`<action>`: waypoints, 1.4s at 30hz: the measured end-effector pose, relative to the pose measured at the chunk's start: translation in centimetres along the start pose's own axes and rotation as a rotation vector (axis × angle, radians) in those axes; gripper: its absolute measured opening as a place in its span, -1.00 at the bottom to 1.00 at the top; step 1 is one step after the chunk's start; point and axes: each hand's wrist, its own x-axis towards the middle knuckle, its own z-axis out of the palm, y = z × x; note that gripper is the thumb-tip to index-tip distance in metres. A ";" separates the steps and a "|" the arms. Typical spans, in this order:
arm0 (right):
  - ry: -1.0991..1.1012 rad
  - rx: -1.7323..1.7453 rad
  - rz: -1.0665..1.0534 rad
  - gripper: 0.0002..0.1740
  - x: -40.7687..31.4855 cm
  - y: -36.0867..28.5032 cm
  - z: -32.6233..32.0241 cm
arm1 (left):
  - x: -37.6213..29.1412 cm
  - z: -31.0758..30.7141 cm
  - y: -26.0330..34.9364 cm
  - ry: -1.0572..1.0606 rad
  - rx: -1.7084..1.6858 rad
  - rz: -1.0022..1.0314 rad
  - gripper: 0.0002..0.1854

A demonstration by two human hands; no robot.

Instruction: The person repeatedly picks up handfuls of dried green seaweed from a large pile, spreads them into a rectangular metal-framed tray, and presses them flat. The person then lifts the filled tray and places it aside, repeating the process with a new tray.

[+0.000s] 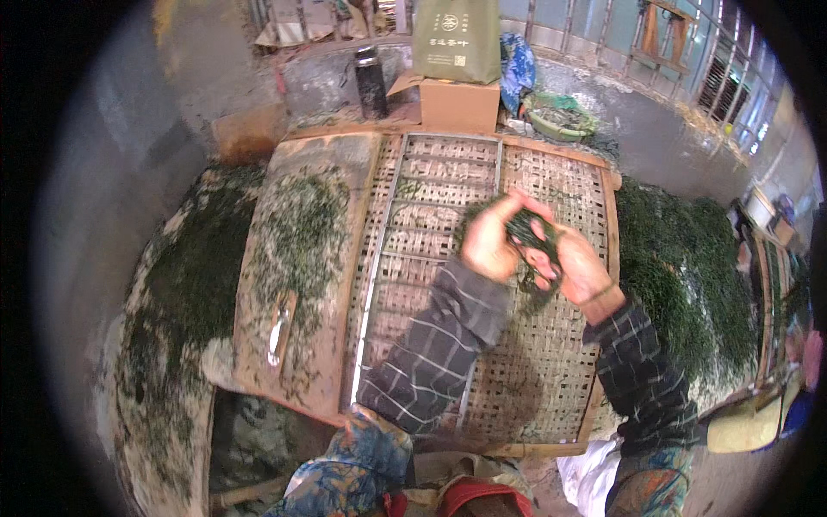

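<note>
My left hand [494,239] and my right hand [578,262] are cupped together above the right half of a woven bamboo tray with a wooden frame [543,388]. Between them they hold a clump of dark green tea leaves [531,227], with strands hanging below. The fingers are partly blurred. Under my left forearm a metal rack with crossbars [420,255] lies on the weave. A wooden board [258,349] covers the tray's left side, with scattered leaves [303,213] and a metal handle [278,336] on it.
Piles of green leaves lie at left [194,258] and right [678,284]. Behind the tray stand a black flask [370,84], a cardboard box [459,106] with a green bag [456,39] on it, and a green basin [562,123]. White plastic [589,475] lies at the near edge.
</note>
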 end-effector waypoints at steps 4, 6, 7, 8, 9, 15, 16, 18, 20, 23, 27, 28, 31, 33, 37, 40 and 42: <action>-0.049 -0.557 -0.134 -0.67 8.1 -4.0 0.8 | 5.2 -4.6 10.3 -0.106 0.019 0.150 -0.80; -0.051 -0.684 -0.192 -0.69 12.5 -6.4 0.0 | 7.8 -7.4 15.4 -0.051 0.112 0.240 -0.80; -0.009 -0.846 -0.247 -0.69 14.9 -7.3 -0.5 | 9.2 -8.7 17.8 -0.042 0.143 0.277 -0.79; -0.054 -0.846 -0.322 -0.69 16.9 -7.9 -1.3 | 10.7 -10.0 19.6 0.071 0.106 0.281 -0.78; -0.061 -0.942 -0.321 -0.71 19.2 -8.5 -2.3 | 11.9 -11.3 21.1 0.133 0.075 0.304 -0.77; 0.061 -1.488 -0.672 -0.64 32.8 -3.1 -5.1 | 14.9 -20.0 26.3 0.474 0.424 0.125 -0.72; 0.066 -1.528 -0.662 -0.60 34.2 -1.7 -5.6 | 15.2 -21.9 26.6 0.637 0.452 0.097 -0.62; 0.130 -1.684 -0.499 -0.55 36.4 0.7 -6.0 | 15.9 -25.9 27.2 0.810 0.506 0.040 -0.45; 0.118 -1.824 -0.444 -0.58 37.6 2.3 -6.4 | 17.0 -29.6 28.3 0.990 0.738 -0.008 -0.40; 0.161 -1.810 -0.282 -0.56 38.5 3.4 -7.3 | 17.5 -32.2 32.2 0.828 0.900 -0.465 -0.55; 0.356 -1.712 -0.282 -0.57 39.4 4.3 -8.5 | 14.8 -29.0 34.3 0.820 1.413 -0.177 -0.81; 0.356 -1.710 -0.268 -0.58 39.8 4.4 -8.6 | 14.2 -27.8 32.6 0.769 1.625 0.020 -0.84; 0.421 -1.592 -0.250 -0.61 41.2 4.9 -8.7 | 12.5 -25.3 25.3 -0.023 2.114 0.330 -0.55; 0.440 -1.604 -0.273 -0.63 41.8 4.9 -8.5 | 12.3 -25.2 21.1 -0.427 2.279 0.331 -0.37; 0.468 -1.623 -0.293 -0.76 41.6 4.3 -8.0 | 14.7 -26.6 20.7 -0.342 2.674 0.117 -0.40; 0.484 -1.482 -0.138 -0.62 40.8 3.4 -8.0 | 15.8 -27.5 22.6 -0.498 2.730 0.231 -0.43; 0.442 -1.529 -0.129 -0.61 40.4 3.1 -7.9 | 15.7 -27.5 22.9 -0.568 2.827 0.259 -0.47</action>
